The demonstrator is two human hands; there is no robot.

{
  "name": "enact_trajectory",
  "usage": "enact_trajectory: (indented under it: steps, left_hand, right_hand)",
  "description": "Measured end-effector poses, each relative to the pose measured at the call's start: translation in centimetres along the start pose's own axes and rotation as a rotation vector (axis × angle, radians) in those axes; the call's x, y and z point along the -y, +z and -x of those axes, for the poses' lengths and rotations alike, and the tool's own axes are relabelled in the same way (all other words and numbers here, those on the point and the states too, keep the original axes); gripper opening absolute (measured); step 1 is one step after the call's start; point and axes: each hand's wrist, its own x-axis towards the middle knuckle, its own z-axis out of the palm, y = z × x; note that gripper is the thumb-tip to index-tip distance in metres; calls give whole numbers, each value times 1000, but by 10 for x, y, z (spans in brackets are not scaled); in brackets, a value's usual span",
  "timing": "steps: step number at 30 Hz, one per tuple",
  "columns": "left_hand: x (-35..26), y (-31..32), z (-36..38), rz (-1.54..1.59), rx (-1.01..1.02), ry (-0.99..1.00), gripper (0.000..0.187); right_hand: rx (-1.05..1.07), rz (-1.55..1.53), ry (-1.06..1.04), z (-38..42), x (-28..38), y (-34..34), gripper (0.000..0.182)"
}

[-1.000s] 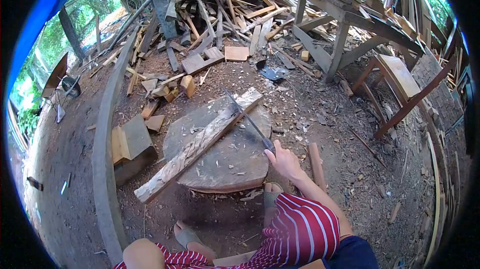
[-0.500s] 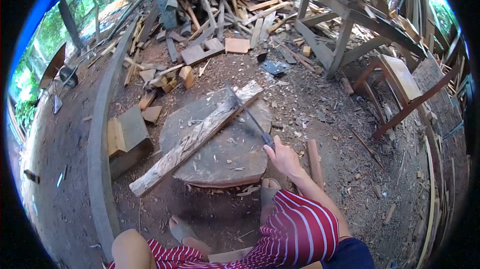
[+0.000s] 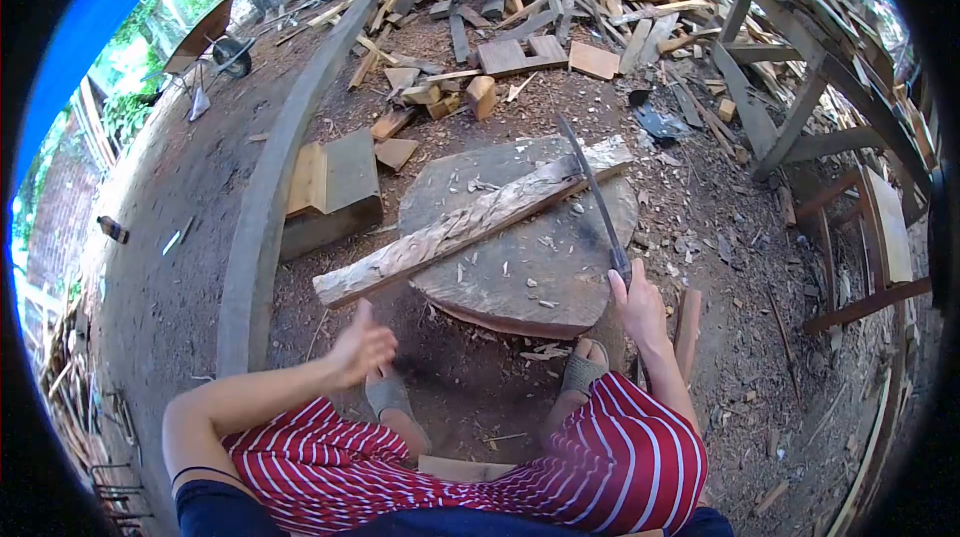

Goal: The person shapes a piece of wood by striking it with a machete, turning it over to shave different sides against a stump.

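Timber (image 3: pixel 470 221) now has L hand (image 3: pixel 364 346) nr L end.

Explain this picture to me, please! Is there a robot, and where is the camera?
There's no robot here, just a person working with two bare hands. The camera is worn on their head, looking forward and down, so their striped red clothing shows at the bottom. The right hand grips a long dark blade by its handle. The left hand looks empty, close to one end of a rough piece of wood; I can't tell whether it touches. That wood lies across a wide, flat wooden block, with small pale chips scattered on top.
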Motion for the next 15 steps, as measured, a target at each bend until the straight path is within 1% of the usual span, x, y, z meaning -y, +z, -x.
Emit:
enact_trajectory:
  steps: [1, 2, 4, 5, 7, 8, 9, 11, 13, 15]
  left_hand:
    - [-10, -3, -7, 208, -161, 40, 72]
    - [-13, -13, -17, 208, -161, 46, 72]
    - [-18, -30, -43, 221, -5, 321, 77]
    - [-21, -31, -58, 218, -2, 330, 77]
    - [-32, -26, -87, 492, -144, 444, 76]
    - [-44, -38, -115, 665, -90, 489, 70]
    - [-66, -8, -99, 835, -221, 555, 62]
    - [-99, 16, -93, 944, -107, 868, 62]
    - [-140, 47, -48, 924, -34, 1038, 51]
    - [-180, 68, -13, 667, 39, 1337, 53]
  right_hand:
    - [3, -2, -8, 0, 0, -1, 39]
    - [0, -5, -12, 0, 0, -1, 39]
    - [-22, 23, -30, 2, 0, -1, 39]
    - [-31, 19, -33, 1, 0, 0, 39]
    - [-28, 12, -36, 1, -3, 2, 41]
    - [-38, 9, -36, 2, -2, 2, 41]
    - [-22, 9, -20, 3, -1, 2, 42]
    - [-30, 25, 1, -1, -3, 2, 43]
    - [-41, -16, 27, -5, -11, 13, 45]
    - [-80, -78, 18, -6, -13, 11, 45]
